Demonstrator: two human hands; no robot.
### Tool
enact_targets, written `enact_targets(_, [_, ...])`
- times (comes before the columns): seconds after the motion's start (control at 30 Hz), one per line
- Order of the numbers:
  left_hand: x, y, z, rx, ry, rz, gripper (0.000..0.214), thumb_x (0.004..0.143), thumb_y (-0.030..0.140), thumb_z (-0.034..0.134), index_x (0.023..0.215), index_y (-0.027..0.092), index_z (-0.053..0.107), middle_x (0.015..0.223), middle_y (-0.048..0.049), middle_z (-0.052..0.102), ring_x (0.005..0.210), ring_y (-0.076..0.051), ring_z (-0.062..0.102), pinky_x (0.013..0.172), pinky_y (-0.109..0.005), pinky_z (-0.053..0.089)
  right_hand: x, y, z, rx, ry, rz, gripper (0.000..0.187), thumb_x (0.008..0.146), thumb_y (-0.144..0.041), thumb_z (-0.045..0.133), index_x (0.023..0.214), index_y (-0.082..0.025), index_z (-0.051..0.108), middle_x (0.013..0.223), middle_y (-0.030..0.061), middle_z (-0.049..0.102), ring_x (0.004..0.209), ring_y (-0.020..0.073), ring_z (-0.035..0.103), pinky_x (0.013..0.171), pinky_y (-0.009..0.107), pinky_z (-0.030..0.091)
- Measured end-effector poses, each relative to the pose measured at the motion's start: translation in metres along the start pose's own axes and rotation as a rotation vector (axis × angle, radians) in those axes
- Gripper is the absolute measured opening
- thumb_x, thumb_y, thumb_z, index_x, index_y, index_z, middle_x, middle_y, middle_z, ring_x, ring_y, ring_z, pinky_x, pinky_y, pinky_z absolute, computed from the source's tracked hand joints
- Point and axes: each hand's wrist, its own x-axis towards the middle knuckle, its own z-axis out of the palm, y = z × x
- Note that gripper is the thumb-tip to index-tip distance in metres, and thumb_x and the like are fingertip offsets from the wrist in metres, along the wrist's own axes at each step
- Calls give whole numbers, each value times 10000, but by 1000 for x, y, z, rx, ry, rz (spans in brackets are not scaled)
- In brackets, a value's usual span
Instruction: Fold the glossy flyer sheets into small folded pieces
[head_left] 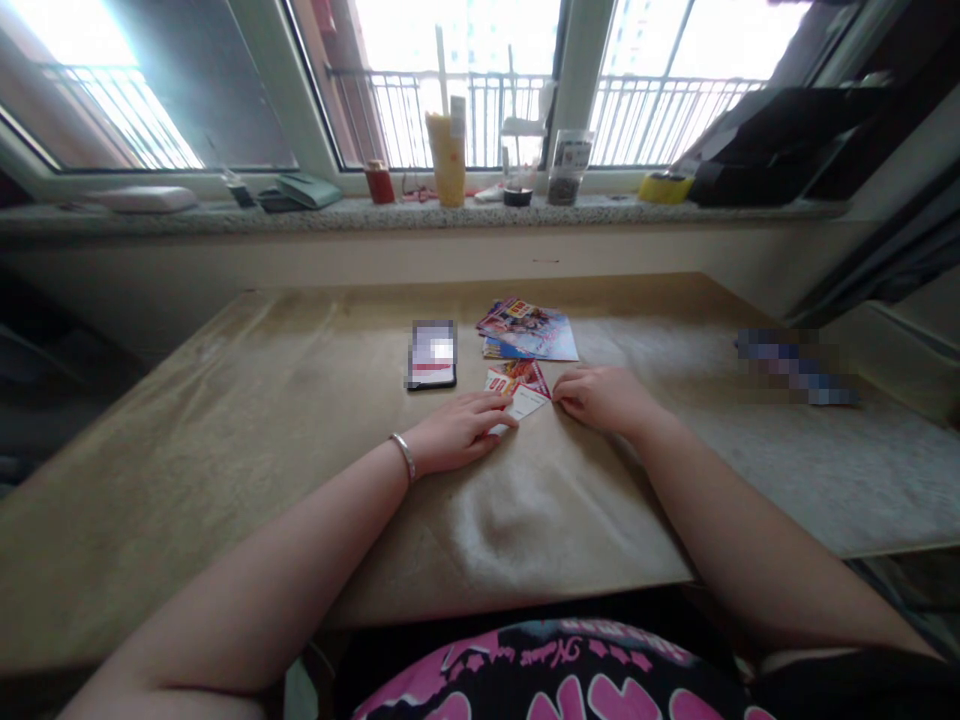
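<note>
A small printed sheet of paper [531,400], red and yellow with a white part folded over it, lies on the table in front of me. My left hand [466,430], a silver bracelet at its wrist, rests on the sheet's left side with fingers stretched out. At the sheet's right corner, my right hand [600,397] has its fingers curled together on the edge; the fingertips are partly hidden. Just beyond the sheet is a loose pile of colourful printed sheets [551,335]. A phone [433,358] with a lit, blurred screen lies left of the pile.
The table [247,430] has a shiny tan cover. A blurred dark-blue item [799,368] lies at its right. Along the windowsill [315,218] stand a yellow cup [448,160], a red jar [379,183], clear containers [566,170], yellow tape [666,188] and a black bag [772,150].
</note>
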Motion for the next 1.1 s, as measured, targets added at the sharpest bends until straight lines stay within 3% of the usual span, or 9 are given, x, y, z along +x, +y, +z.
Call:
enact_targets(0.2, [-1,-2,-2,-131,24,-2,205,868,185,496,1043,193,602,1375,-87,501,1287,-203,444,1096,-383,351,-1,-10,-1,28,126,86,199,834,-282,518,925,-201,675,1005,62,685,898,208,606,731,300,437])
enact_targets(0.3, [-3,-5,-3,-236,24,-11,169,828,140,506,953,191,609,1331,-69,547,1314,-196,418,1110,-378,338,2,-18,2,101,180,-30,284,819,-367,582,1033,-199,662,1090,83,665,1010,243,567,854,351,439])
enact_targets(0.43, [-5,-7,-5,-336,33,-19,247,781,117,527,1003,191,605,1315,-55,561,1323,-197,411,1116,-372,329,9,-25,11,161,163,-236,292,848,-301,562,1110,-212,654,1150,71,656,1117,234,532,939,360,417])
enact_targets(0.6, [-8,-8,-6,-345,70,-25,249,792,143,536,1027,173,612,1187,-71,628,1261,-216,479,1058,-354,392,13,-32,13,50,123,-253,210,888,-256,500,967,-212,690,1005,62,700,1019,226,580,886,350,418])
enact_targets(0.8, [-14,-6,-10,-138,111,-19,182,838,198,547,1000,201,629,1129,-67,629,1149,-202,542,963,-315,447,10,-52,5,-107,114,-158,198,900,-235,466,840,-177,645,916,73,689,862,209,616,730,318,391])
enact_targets(0.97, [-10,5,-11,181,141,-40,148,871,261,545,975,219,642,981,-42,655,873,-176,591,769,-290,462,11,-58,10,-61,146,-111,140,856,-241,505,828,-181,629,927,69,680,859,207,601,706,310,372])
enact_targets(1.1, [-4,12,-7,347,161,-62,127,885,272,529,913,202,631,935,-39,646,792,-168,585,664,-270,431,12,-57,13,45,190,-130,93,807,-247,545,821,-193,619,930,58,672,873,211,580,732,310,384])
